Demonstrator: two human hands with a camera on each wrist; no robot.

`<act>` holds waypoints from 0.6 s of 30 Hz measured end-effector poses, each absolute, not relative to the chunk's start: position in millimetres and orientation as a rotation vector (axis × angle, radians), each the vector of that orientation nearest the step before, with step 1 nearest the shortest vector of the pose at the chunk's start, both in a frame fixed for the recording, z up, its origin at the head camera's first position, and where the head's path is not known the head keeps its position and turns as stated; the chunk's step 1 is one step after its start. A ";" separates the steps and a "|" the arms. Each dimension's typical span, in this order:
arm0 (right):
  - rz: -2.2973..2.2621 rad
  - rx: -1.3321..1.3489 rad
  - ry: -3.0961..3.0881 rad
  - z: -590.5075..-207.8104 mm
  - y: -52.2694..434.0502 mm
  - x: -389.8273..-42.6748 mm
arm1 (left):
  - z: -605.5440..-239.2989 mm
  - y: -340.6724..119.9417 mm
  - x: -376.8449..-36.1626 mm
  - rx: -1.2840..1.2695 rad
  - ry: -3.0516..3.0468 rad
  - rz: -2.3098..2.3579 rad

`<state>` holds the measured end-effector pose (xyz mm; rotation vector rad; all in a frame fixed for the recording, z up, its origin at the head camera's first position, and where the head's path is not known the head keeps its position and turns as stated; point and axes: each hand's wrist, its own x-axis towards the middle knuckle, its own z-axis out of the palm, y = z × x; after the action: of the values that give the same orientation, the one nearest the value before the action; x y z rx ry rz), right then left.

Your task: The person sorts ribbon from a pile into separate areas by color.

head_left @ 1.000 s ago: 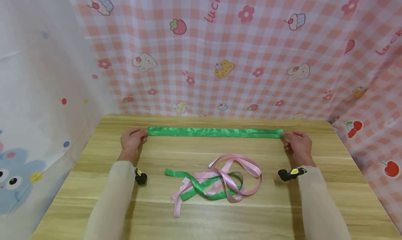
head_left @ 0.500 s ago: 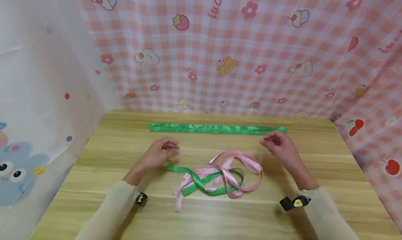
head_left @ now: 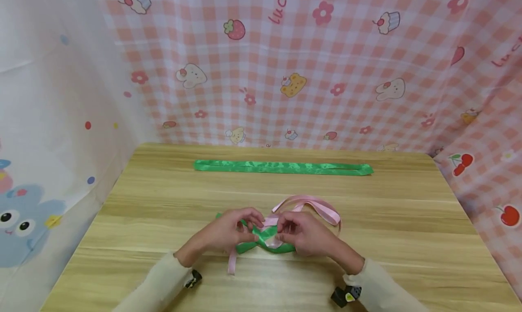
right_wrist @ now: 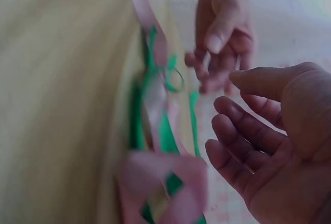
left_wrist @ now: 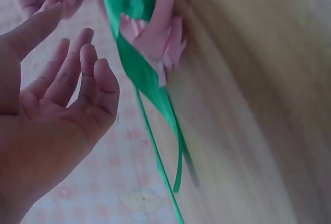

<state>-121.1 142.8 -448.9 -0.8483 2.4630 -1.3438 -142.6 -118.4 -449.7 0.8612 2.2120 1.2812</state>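
Pink checked cloth reads "luck" above both hands at tangled ribbons.

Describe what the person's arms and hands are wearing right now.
Both arms are in long, plain cream sleeves reaching to the wrists. The left hand and right hand are bare: no gloves, and no rings that I can make out. A small black camera unit with a yellow mark sits under the right wrist, and a similar black unit under the left wrist.

Green ribbon, pink-and-green tangle, pink checked cloth
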 end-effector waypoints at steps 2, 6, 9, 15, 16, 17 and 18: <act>-1.339 -0.900 2.432 -453.0 135.0 -116.7 | -452.7 -116.6 -140.0 0.882 2.216 1.244; -1.294 -0.950 2.397 -460.2 124.5 -111.2 | -458.1 -114.4 -136.3 0.934 2.256 1.150; -1.255 -0.964 2.394 -465.1 120.8 -109.6 | -460.3 -113.6 -134.0 0.966 2.313 1.078; -1.246 -0.973 2.388 -474.8 119.3 -110.7 | -465.4 -113.0 -131.3 0.969 2.388 1.004; -1.248 -0.972 2.384 -476.2 119.4 -111.0 | -466.3 -113.1 -131.2 0.974 2.390 1.007; -1.249 -0.970 2.377 -477.3 119.5 -111.3 | -467.3 -113.1 -131.3 0.983 2.392 1.012; -1.250 -0.967 2.371 -478.3 119.6 -111.6 | -468.1 -113.1 -131.4 0.988 2.394 1.014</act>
<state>-111.6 119.6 -478.3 -0.9675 2.3708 -1.2504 -131.4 -113.1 -468.1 0.9879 2.3937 1.0143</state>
